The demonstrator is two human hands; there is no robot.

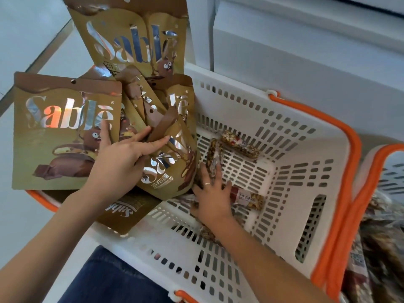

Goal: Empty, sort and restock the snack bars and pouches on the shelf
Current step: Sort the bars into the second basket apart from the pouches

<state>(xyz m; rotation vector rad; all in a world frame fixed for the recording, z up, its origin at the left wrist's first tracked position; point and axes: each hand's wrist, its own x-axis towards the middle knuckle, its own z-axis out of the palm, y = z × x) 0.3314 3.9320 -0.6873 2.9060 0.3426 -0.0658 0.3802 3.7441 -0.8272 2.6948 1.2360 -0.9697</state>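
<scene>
Several gold Sable pouches [65, 132] stand and lean in the left end of a white slotted basket [290, 215] with orange handles. One more pouch [124, 213] lies flat over the near rim. My left hand [122, 158] rests on the pouches with fingers spread and nearly straight, thumb on the leftmost pouch. Nut bars [240, 145] in clear wrappers lie on the basket floor. My right hand [212, 197] reaches down into the basket, its fingers curled around a nut bar [213, 154]. Another bar [251, 201] sticks out from under that hand.
A second white basket [393, 169] with orange handles sits at the right, holding more wrapped nut bars [382, 241]. A white shelf unit [306, 53] stands behind the baskets. My knee in dark jeans [109, 278] is at the bottom, pale floor at the left.
</scene>
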